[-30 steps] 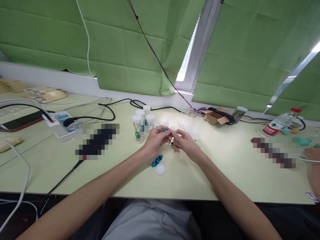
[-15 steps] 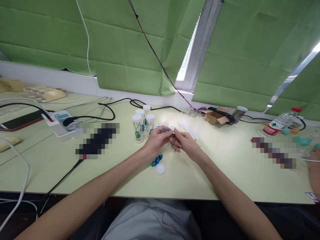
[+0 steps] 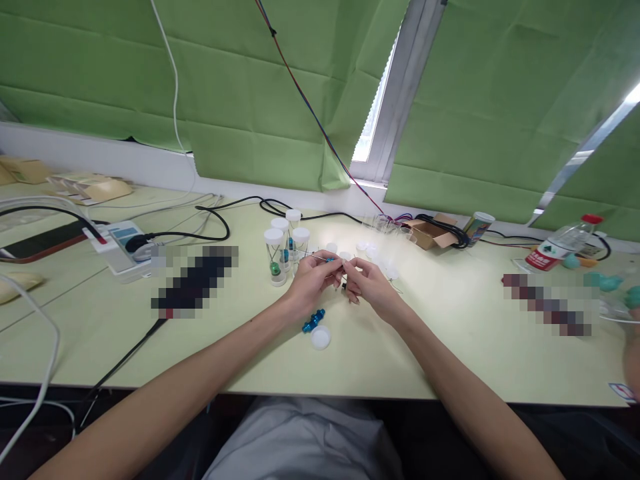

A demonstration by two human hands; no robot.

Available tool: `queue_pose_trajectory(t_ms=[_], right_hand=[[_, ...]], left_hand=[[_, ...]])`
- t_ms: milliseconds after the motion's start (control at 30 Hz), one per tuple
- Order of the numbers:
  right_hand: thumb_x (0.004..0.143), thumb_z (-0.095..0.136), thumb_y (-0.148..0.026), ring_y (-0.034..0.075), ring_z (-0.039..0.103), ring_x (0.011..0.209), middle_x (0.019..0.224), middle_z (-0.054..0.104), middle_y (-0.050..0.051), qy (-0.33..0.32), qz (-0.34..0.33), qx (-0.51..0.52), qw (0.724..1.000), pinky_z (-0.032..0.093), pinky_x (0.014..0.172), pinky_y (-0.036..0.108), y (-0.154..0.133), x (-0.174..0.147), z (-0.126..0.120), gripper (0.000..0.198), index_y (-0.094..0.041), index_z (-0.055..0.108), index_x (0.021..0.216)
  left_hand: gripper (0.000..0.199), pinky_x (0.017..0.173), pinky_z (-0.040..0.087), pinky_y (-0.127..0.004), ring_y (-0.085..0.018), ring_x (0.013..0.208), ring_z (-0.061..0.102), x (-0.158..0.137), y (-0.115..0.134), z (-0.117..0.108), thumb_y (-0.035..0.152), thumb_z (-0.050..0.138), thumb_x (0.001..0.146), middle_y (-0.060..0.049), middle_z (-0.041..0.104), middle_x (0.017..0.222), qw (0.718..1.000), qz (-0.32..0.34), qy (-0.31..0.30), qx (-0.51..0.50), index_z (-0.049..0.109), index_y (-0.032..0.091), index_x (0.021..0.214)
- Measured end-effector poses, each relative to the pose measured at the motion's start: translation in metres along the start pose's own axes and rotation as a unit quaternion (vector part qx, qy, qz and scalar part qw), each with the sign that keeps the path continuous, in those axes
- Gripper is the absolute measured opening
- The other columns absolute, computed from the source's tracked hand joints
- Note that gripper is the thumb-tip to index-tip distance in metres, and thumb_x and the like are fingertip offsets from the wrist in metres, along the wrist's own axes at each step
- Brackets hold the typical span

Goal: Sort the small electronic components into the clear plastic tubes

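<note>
Counter [image 3: 475, 340]: beneath both hands.
Left hand [image 3: 313, 283]: fingers pinching a thin metal piece with a blue part [image 3: 331, 260].
Right hand [image 3: 370, 280]: thumb and forefinger closed on its end, against the left fingertips; the contact is half hidden.
Capped tubes [image 3: 274, 248]: upright, ten o'clock from the fingers.
White cap [image 3: 321, 337]: between six and seven o'clock, on the counter.
Blue pieces [image 3: 314, 321]: seven o'clock, just beside the cap.
Thin metal piece: between the fingertips, pointing nine o'clock.

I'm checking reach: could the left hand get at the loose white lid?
Probably yes: the white lid lies uncovered near the left hand, though a thin rod occupies that hand.
</note>
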State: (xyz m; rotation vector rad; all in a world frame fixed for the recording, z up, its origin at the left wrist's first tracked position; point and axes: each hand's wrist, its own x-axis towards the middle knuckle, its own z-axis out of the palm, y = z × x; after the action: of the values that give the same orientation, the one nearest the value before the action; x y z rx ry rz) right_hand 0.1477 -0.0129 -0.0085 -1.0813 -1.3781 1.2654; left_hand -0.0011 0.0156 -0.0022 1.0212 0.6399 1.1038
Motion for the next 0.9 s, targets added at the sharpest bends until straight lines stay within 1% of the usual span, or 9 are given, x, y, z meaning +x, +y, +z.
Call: queue_pose_trajectory(t_ms=[300,500,733,900], right_hand=[[0.084,0.059,-0.068,0.008,0.040,0.042,0.049,0.038,-0.008,-0.015,-0.012,0.009,1.000,0.037,0.045,0.024,0.0012,0.0013,-0.0010,0.051,-0.017,0.059,0.076],[0.085,0.056,-0.070,0.008,0.041,0.041,0.047,0.038,-0.007,-0.010,-0.005,0.004,1.000,0.037,0.044,0.024,0.0013,0.0017,-0.0007,0.055,-0.017,0.058,0.070],[0.082,0.061,-0.069,0.009,0.042,0.041,0.046,0.038,-0.009,0.013,-0.002,-0.005,1.000,0.039,0.045,0.024,0.0022,0.0019,0.0009,0.050,-0.019,0.054,0.077],[0.081,0.063,-0.067,0.008,0.042,0.042,0.047,0.040,-0.009,0.007,-0.005,-0.018,1.000,0.038,0.045,0.023,0.0017,0.0008,0.0010,0.048,-0.020,0.053,0.078]], left_hand=[[0.020,0.055,0.041,-0.024,-0.011,0.055,0.054,-0.0013,0.0011,-0.0006,0.026,0.078,0.073,-0.001,0.059,0.059,1.000,-0.010,-0.026,0.014,0.062,0.014,0.076],[0.018,0.056,0.041,-0.025,-0.011,0.056,0.054,-0.0011,0.0011,-0.0004,0.024,0.077,0.073,-0.001,0.059,0.058,0.999,-0.011,-0.033,0.015,0.062,0.015,0.075],[0.022,0.056,0.041,-0.025,-0.010,0.054,0.053,0.0003,-0.0010,-0.0018,0.028,0.079,0.073,-0.001,0.060,0.060,0.999,0.002,-0.034,0.017,0.062,0.015,0.078],[0.019,0.056,0.041,-0.025,-0.010,0.053,0.052,-0.0011,0.0004,-0.0005,0.026,0.077,0.073,0.000,0.059,0.058,0.999,-0.002,-0.028,0.024,0.062,0.015,0.078]])
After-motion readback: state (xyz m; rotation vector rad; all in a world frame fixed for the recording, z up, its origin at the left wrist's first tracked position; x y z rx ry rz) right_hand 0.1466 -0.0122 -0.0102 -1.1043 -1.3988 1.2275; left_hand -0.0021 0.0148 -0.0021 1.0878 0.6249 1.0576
